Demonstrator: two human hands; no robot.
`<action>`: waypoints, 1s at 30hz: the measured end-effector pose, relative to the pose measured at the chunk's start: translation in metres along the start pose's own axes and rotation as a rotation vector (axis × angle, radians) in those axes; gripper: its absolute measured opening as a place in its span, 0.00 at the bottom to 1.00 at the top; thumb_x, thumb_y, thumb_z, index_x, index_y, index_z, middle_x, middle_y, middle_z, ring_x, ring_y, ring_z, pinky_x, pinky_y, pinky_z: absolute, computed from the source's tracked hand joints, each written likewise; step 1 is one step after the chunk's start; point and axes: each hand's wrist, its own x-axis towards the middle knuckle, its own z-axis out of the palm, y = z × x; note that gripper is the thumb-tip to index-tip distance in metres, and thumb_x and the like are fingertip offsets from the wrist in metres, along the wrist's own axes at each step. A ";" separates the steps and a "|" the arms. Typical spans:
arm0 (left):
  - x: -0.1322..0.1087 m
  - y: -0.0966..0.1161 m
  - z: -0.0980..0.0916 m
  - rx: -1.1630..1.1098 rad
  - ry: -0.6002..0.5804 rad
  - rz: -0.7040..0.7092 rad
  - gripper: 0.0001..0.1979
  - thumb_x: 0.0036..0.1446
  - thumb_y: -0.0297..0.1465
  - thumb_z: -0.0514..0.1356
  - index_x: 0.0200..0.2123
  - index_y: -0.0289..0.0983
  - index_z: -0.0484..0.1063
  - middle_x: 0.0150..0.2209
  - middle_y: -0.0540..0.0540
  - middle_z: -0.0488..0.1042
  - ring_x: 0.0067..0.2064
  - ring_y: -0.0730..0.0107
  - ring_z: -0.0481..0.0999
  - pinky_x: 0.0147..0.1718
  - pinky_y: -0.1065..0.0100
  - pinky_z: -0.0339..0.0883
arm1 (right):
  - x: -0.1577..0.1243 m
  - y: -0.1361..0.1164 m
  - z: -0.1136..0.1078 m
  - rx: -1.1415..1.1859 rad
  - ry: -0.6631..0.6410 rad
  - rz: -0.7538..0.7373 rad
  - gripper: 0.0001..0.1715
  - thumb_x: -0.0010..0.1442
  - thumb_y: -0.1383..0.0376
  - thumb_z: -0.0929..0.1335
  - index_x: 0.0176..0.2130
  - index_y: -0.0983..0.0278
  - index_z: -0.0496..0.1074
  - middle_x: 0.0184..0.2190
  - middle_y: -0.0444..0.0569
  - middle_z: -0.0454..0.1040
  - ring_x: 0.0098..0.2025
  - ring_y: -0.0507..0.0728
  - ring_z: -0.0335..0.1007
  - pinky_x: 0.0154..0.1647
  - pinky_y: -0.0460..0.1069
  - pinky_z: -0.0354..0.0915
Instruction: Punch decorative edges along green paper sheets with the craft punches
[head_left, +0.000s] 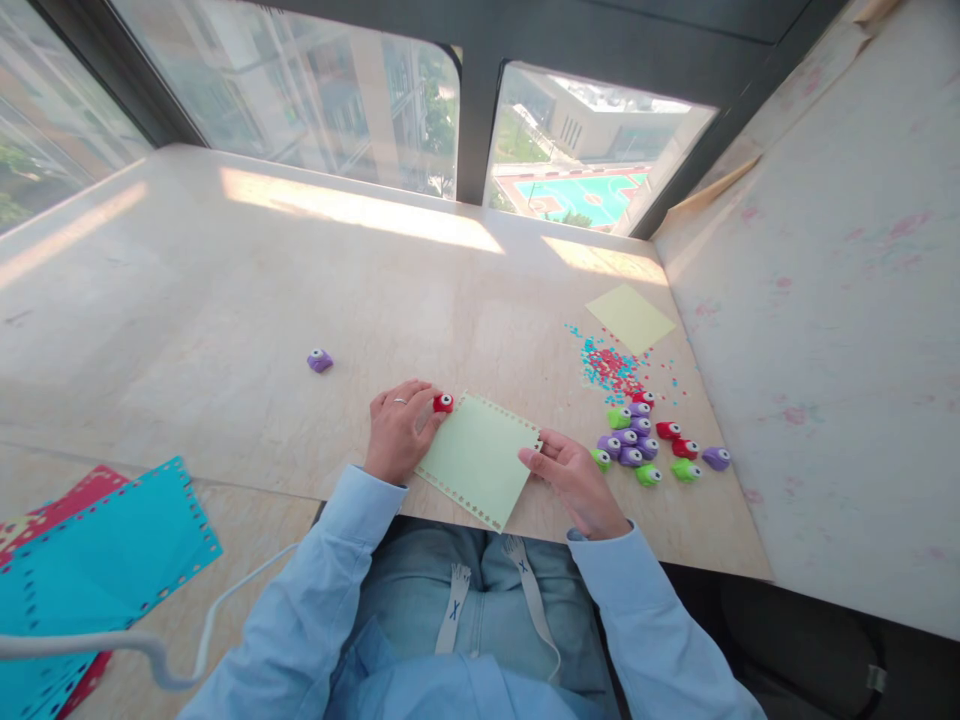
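A pale yellow-green sheet of paper (480,455) lies in front of me, with small shapes punched along several of its edges. My left hand (401,430) is closed on a small red craft punch (443,403) with an eye-like design, at the sheet's upper left corner. On the right edge, my right hand (574,475) pinches the paper between thumb and fingers. Whether the paper sits inside the punch's slot is too small to tell.
Several purple, green and red punches (630,440) cluster to the right, below scattered confetti (611,370) and another yellow sheet (631,318). A lone purple punch (319,360) stands left. Punched blue sheets (112,550) and a white cable (217,610) lie lower left.
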 end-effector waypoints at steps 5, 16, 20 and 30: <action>0.000 0.001 -0.001 0.006 -0.005 -0.010 0.12 0.60 0.35 0.59 0.47 0.42 0.74 0.52 0.43 0.76 0.58 0.55 0.70 0.56 0.52 0.54 | 0.005 0.007 -0.002 -0.119 0.114 -0.011 0.26 0.46 0.56 0.76 0.44 0.63 0.77 0.41 0.53 0.81 0.45 0.65 0.78 0.45 0.59 0.74; -0.002 0.000 0.000 0.003 0.011 0.007 0.12 0.60 0.35 0.59 0.47 0.42 0.73 0.52 0.43 0.76 0.58 0.54 0.70 0.55 0.52 0.55 | 0.003 -0.006 -0.020 -0.206 0.453 -0.157 0.30 0.48 0.56 0.75 0.48 0.64 0.73 0.49 0.59 0.77 0.51 0.65 0.75 0.57 0.64 0.68; -0.002 0.000 0.000 0.008 0.005 0.007 0.12 0.60 0.35 0.59 0.47 0.42 0.73 0.52 0.43 0.75 0.58 0.54 0.70 0.55 0.52 0.54 | 0.000 0.006 -0.001 -0.096 0.372 -0.076 0.34 0.48 0.56 0.75 0.52 0.63 0.69 0.59 0.60 0.68 0.61 0.66 0.65 0.60 0.62 0.65; -0.003 -0.001 0.002 0.038 0.013 0.039 0.13 0.61 0.35 0.59 0.48 0.41 0.72 0.52 0.42 0.75 0.58 0.54 0.70 0.55 0.52 0.55 | 0.000 0.002 0.017 0.352 0.384 -0.031 0.25 0.40 0.61 0.78 0.39 0.62 0.74 0.46 0.52 0.75 0.54 0.64 0.70 0.56 0.59 0.68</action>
